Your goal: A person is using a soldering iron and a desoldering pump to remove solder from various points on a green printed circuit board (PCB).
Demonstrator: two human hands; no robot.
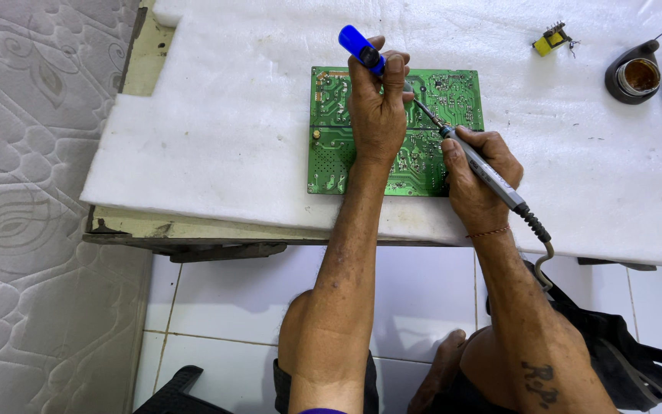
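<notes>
A white foam sheet (216,138) is covering the low table, and a green circuit board (331,146) is lying flat on its middle. Over the board, the left hand (379,115) is gripping a blue tool (362,47) upright. At the board's right edge, the right hand (476,180) is wrapping a grey soldering iron (484,170), tip touching the board. Right of the board are sitting a dark flux pot (636,75) and a small yellow component (551,40).

An electronics repair bench: circuit board (394,132), soldering iron (475,164) and flux tin (636,75) on white foam (216,130).
</notes>
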